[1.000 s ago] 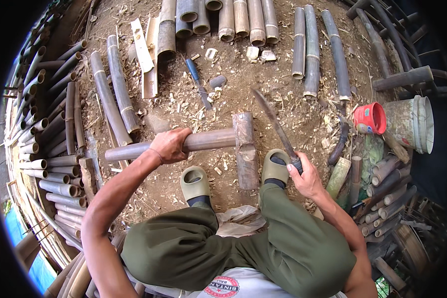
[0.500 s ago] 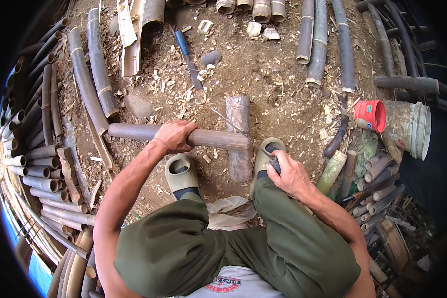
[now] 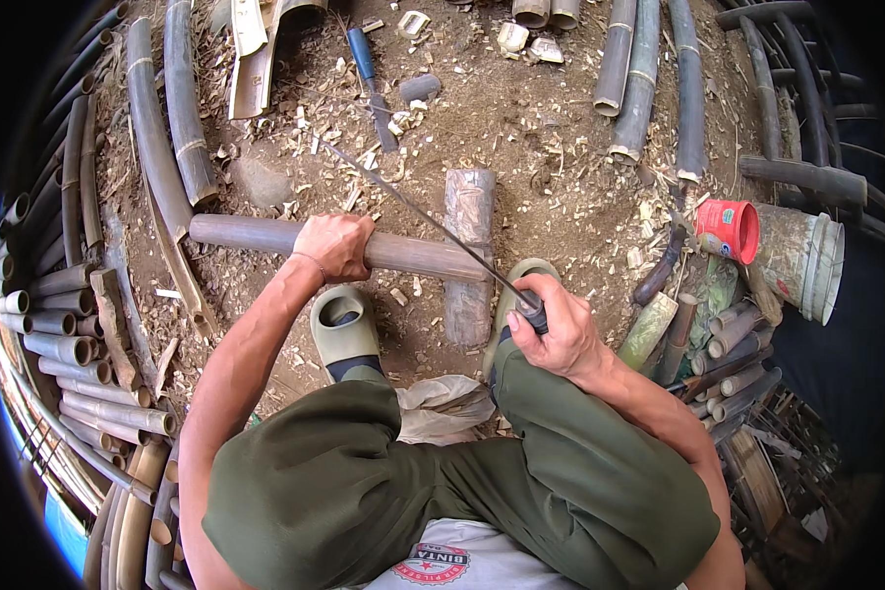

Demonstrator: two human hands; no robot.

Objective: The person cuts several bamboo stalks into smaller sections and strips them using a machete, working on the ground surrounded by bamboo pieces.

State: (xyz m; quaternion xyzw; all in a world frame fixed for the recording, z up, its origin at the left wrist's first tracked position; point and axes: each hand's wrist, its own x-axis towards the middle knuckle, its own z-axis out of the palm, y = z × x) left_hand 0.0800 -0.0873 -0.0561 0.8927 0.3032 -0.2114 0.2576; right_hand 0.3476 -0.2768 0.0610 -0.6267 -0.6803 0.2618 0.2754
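Observation:
My left hand [image 3: 336,246] is closed round a brown bamboo pole [image 3: 418,254], which lies crosswise in front of my feet. The pole's right end rests on a short log [image 3: 470,202] on the ground. In my right hand [image 3: 560,329] is the dark handle of what looks like a handsaw [image 3: 403,199], its long thin blade seen nearly edge-on. That blade slants up and left, passing over the pole's right end; whether it touches the bamboo I cannot tell. My fingers hide part of the handle.
A blue-handled tool [image 3: 372,88] lies among wood chips ahead. Bamboo poles [image 3: 189,108] lie at the far left, and more bamboo [image 3: 639,88] at the far right. A red tin [image 3: 723,231] and a dirty white bucket [image 3: 806,261] lie on the right. Cut bamboo [image 3: 98,339] is stacked on the left.
The blade now shows more of its length, reaching farther up and left. My right hand has turned and shifted slightly. My left hand keeps its hold on the pole, and the view has shifted.

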